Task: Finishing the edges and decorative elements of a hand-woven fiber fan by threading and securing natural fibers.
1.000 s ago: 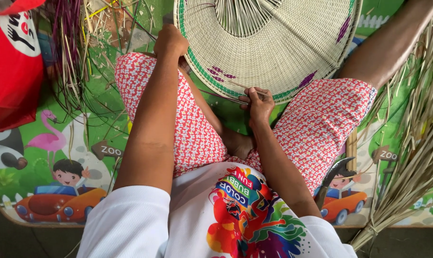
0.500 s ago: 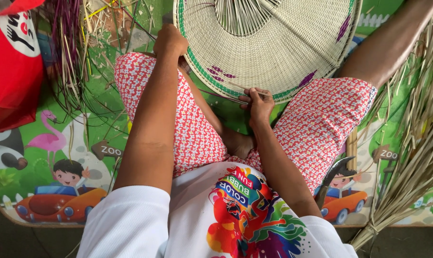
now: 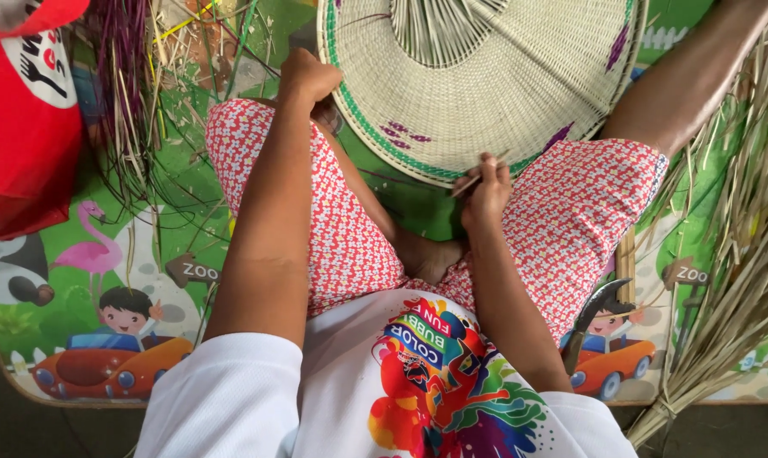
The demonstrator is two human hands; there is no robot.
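Note:
A large round woven hat [image 3: 503,76] of pale straw, with a green band and small purple marks, lies brim toward me over my lap. My left hand [image 3: 309,76] is closed on its rim at the left side. At the near rim, my right hand [image 3: 486,188] pinches a thin straw strand [image 3: 477,178] between its fingers. Unwoven strands fan out at the hat's centre [image 3: 439,30]. My knees in red flowered cloth sit on either side of it.
A red bag [image 3: 19,119] stands at the left. Purple and green strands [image 3: 125,93] lie beside it. A bundle of dry pale leaves [image 3: 731,254] lies at the right, and a dark-handled knife [image 3: 592,318] rests by my right thigh on a colourful play mat [image 3: 96,280].
My right hand has moved right and slightly up along the near rim, pulling the strand with it. The hat has shifted a little right. My left hand keeps its hold.

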